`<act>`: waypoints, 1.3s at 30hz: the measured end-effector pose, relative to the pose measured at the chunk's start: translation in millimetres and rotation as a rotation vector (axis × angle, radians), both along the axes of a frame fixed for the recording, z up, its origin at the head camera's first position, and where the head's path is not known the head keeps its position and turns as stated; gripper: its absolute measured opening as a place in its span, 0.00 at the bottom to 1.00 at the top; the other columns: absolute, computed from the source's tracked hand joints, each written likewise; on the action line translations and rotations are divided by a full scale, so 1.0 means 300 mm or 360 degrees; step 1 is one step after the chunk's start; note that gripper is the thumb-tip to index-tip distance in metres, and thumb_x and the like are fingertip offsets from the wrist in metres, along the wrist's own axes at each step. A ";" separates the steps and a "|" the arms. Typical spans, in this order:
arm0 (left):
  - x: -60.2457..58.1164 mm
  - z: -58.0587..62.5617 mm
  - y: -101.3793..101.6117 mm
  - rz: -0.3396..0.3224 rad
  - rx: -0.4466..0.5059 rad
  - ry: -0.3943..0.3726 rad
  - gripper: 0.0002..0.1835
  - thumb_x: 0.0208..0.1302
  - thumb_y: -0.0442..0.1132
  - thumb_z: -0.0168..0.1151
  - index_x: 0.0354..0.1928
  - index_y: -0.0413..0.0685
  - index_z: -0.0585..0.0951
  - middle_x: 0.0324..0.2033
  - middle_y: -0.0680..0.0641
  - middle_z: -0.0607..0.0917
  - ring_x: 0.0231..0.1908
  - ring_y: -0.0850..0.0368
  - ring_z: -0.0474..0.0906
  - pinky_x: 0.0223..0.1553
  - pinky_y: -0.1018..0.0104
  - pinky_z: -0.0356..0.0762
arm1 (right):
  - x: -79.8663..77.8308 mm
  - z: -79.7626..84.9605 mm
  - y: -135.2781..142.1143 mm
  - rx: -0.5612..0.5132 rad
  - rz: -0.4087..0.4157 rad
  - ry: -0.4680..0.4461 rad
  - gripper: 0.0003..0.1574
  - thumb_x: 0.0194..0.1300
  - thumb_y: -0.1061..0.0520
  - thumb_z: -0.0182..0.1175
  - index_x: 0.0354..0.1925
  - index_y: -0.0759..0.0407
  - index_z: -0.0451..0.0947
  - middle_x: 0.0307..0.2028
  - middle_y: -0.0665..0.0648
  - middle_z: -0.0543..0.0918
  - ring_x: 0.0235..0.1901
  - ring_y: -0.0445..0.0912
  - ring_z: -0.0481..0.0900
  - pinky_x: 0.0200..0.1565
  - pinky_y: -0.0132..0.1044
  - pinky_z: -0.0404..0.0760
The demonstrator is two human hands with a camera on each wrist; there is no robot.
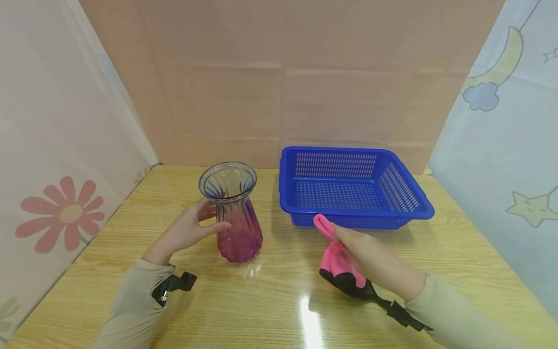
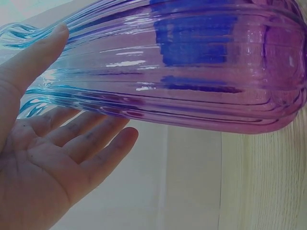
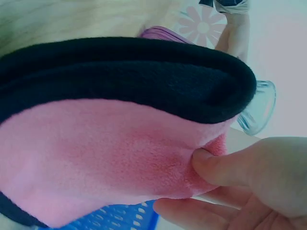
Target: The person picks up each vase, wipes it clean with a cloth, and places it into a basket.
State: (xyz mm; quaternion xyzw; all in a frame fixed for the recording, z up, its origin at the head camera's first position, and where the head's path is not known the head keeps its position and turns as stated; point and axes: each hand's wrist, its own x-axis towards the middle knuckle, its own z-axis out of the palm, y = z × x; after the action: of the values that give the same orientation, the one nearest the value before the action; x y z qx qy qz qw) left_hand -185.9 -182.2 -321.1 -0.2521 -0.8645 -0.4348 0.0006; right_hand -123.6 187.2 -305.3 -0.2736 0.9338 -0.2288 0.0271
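Note:
A ribbed glass vase (image 1: 240,232), clear at its flared rim and purple-pink lower down, stands upright on the table (image 1: 244,310). My left hand (image 1: 192,228) is around its neck from the left. In the left wrist view the thumb (image 2: 43,52) lies on one side and fairly straight fingers (image 2: 91,139) pass behind the other; firm contact cannot be told. My right hand (image 1: 370,254) pinches a folded, soft pink cloth (image 1: 340,261) with black edging, between thumb and fingers. The cloth hangs above the table, just in front of a blue basket (image 1: 357,213).
The perforated blue plastic basket stands at the back right of the wooden table. A brown paper-like backdrop (image 1: 279,87) rises behind it. Patterned sheets hang at the left (image 1: 52,121) and right (image 1: 501,150) sides. Each forearm carries a black wrist mount.

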 end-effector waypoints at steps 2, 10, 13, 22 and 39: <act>-0.001 -0.001 0.000 0.0003 0.0000 0.0004 0.39 0.59 0.38 0.64 0.69 0.42 0.57 0.62 0.33 0.69 0.58 0.33 0.71 0.58 0.45 0.73 | -0.005 -0.019 -0.006 0.0028 0.0096 0.0238 0.27 0.68 0.64 0.50 0.64 0.56 0.66 0.36 0.45 0.83 0.34 0.34 0.78 0.43 0.33 0.81; -0.002 0.000 0.000 0.0005 -0.0010 0.0007 0.39 0.59 0.39 0.64 0.69 0.42 0.56 0.63 0.32 0.69 0.58 0.33 0.71 0.58 0.45 0.73 | -0.038 -0.081 -0.032 0.0005 0.0225 0.0584 0.18 0.57 0.71 0.58 0.47 0.64 0.72 0.39 0.57 0.85 0.36 0.44 0.83 0.39 0.37 0.85; -0.003 0.000 0.000 0.0006 -0.0008 0.0002 0.40 0.59 0.39 0.64 0.69 0.42 0.56 0.63 0.32 0.69 0.58 0.33 0.71 0.58 0.45 0.73 | -0.044 -0.094 -0.042 0.0020 0.0231 0.0544 0.11 0.57 0.70 0.58 0.38 0.59 0.71 0.35 0.54 0.84 0.35 0.45 0.82 0.38 0.37 0.84; -0.004 -0.002 0.001 0.0001 -0.0009 0.0012 0.39 0.59 0.39 0.64 0.69 0.42 0.56 0.63 0.33 0.69 0.58 0.33 0.71 0.58 0.45 0.73 | -0.051 -0.120 -0.063 -0.0025 0.0262 0.0460 0.11 0.56 0.71 0.59 0.33 0.57 0.72 0.30 0.52 0.83 0.33 0.42 0.81 0.36 0.31 0.83; -0.001 0.001 0.002 0.0013 -0.0012 -0.0017 0.40 0.59 0.40 0.64 0.70 0.42 0.56 0.63 0.33 0.68 0.58 0.33 0.71 0.58 0.45 0.73 | -0.049 -0.146 -0.084 0.0084 0.0281 0.0463 0.11 0.54 0.65 0.64 0.39 0.60 0.76 0.38 0.54 0.84 0.43 0.49 0.83 0.46 0.39 0.83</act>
State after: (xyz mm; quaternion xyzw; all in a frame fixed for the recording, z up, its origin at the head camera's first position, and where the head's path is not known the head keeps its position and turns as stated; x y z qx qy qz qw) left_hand -186.2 -181.7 -320.7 -0.2462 -0.8672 -0.4328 -0.0032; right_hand -138.3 162.2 -349.2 -0.3840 0.9059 -0.1590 -0.0812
